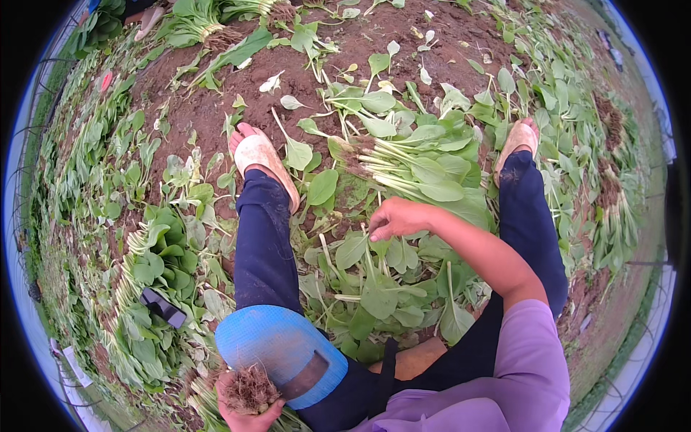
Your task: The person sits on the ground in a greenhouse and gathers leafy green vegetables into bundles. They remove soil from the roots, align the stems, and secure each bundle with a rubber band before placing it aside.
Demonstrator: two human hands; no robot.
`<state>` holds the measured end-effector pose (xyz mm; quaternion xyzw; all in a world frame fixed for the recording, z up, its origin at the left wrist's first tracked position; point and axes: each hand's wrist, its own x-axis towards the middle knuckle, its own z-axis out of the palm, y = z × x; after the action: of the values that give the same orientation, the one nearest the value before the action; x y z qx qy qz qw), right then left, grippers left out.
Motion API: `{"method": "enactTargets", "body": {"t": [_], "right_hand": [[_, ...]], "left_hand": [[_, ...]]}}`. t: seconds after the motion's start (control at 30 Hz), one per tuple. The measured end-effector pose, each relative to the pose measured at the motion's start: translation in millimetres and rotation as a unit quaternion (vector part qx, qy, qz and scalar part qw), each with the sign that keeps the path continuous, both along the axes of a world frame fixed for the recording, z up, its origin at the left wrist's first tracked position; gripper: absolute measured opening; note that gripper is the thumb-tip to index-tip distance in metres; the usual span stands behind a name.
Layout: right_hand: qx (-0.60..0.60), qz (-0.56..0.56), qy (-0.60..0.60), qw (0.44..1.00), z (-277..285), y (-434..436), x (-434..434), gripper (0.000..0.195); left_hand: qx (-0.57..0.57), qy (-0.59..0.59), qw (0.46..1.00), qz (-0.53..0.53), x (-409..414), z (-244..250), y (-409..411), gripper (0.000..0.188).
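My left hand (245, 413) is wrapped around the root end of a bunch of leafy green vegetables, with its brown roots (251, 389) turned up beside the blue knee pad (280, 351). My right hand (397, 218) hangs over loose green leaves between my legs, its thumb and fingertips close together at a thin stalk; whether they grip it cannot be told. Just beyond this hand lies a bunch of leafy greens (426, 162), its roots to the left and leaves to the right. Loose leaves (380, 294) are piled below my right hand.
Stacked bunches of greens (143, 345) lie at the left with a dark phone (163, 308) on them. More bunches lie at the right (615, 221) and top (200, 24). My feet in pale clogs (262, 156) stand on brown soil. Part of another person shows at the top left.
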<state>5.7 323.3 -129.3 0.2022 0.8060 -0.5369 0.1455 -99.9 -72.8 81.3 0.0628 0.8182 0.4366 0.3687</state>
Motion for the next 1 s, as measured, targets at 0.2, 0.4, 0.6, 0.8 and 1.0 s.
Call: {"method": "enactTargets", "body": {"t": [0.2,0.4,0.6,0.8,1.0], "right_hand": [[0.506,-0.177,0.079,0.840,-43,66,-41,0.019],[0.309,-0.110,-0.061,0.943,-21,90,-33,0.027],[0.240,-0.165,0.087,0.953,64,91,19,0.027],[0.232,-0.267,0.160,0.921,131,84,61,0.029],[-0.029,-0.366,0.285,0.885,206,58,87,0.021]], "left_hand": [[-0.038,0.032,0.996,-0.077,-5,1,-4,0.076],[0.031,0.040,0.999,-0.015,0,-14,-12,0.081],[0.043,0.061,0.997,-0.029,5,-4,11,0.068],[0.074,0.115,0.986,-0.091,10,-11,16,0.064],[0.086,0.136,0.982,-0.096,19,-8,16,0.065]]}}
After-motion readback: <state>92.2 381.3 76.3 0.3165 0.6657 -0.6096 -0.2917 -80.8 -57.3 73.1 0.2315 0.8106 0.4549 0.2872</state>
